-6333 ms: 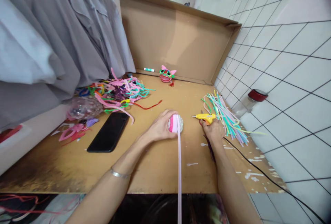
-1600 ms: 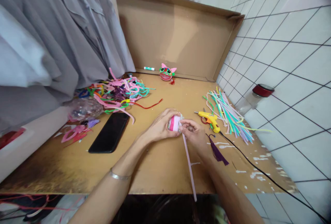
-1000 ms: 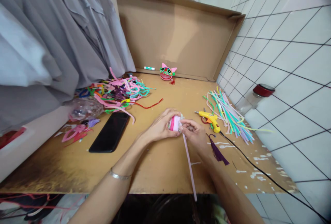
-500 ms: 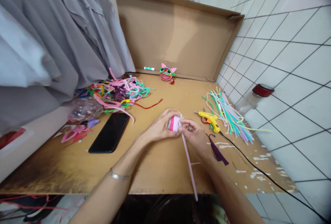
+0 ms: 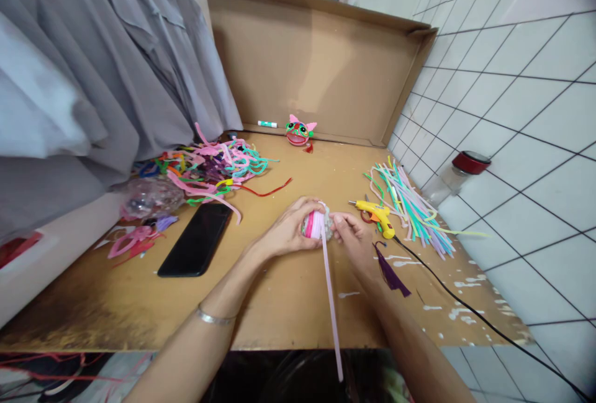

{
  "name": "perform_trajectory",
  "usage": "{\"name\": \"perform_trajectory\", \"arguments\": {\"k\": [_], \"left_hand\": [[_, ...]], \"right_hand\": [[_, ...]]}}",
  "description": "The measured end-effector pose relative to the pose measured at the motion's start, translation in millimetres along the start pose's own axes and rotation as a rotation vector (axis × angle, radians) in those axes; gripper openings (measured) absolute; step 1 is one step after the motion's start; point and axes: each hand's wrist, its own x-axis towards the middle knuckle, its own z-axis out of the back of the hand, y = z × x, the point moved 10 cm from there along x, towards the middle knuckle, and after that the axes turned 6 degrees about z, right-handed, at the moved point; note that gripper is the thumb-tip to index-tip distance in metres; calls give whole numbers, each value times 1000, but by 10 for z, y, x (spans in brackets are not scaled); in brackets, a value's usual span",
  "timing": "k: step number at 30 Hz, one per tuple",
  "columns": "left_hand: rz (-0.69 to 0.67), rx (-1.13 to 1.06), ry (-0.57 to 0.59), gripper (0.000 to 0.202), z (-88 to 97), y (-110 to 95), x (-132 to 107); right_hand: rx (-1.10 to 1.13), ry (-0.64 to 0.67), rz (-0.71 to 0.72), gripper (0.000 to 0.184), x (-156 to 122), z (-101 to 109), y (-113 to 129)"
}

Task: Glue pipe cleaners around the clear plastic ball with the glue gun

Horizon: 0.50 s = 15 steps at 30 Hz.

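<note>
My left hand (image 5: 285, 229) is closed around a small ball (image 5: 317, 225) wrapped in pink and pale-lilac pipe cleaner, with a greyish, bumpy part uncovered on its right side. From the ball, a long pale-lilac pipe cleaner (image 5: 331, 303) hangs down past the table's front edge. Just right of the ball, my right hand (image 5: 352, 235) has its thumb and fingers pinched together by the greyish side. Whatever lies between those fingertips is too small to make out. A yellow glue gun (image 5: 378, 213) lies just beyond my right hand, beside a purple tassel (image 5: 392, 271).
A black phone (image 5: 195, 240) and a heap of pipe cleaners (image 5: 218, 164) lie left. More pipe cleaners (image 5: 412, 204) and a red-lidded jar (image 5: 459, 174) are right. A decorated animal-face ball (image 5: 299, 133) and a glue stick (image 5: 267, 124) stand by the cardboard (image 5: 316, 61).
My right hand has moved slightly right, off the long pipe cleaner. That strand's loose end has swung left and hangs straighter. The greyish side of the ball shows more. My left hand keeps its hold.
</note>
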Motion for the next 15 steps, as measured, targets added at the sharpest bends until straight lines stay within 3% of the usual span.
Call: {"name": "perform_trajectory", "arguments": {"k": [6,10,15], "left_hand": [[-46,-21,3,56,-77,-45,-10],[-101,4,16,54,-165,-117,-28],[-189,44,-26,47,-190,-210,-57]], "right_hand": [[27,-149,-75,43,54,187,-287],[107,-120,-137,54,77,137,-511],[165,-62,-122,59,84,50,-571]]}}
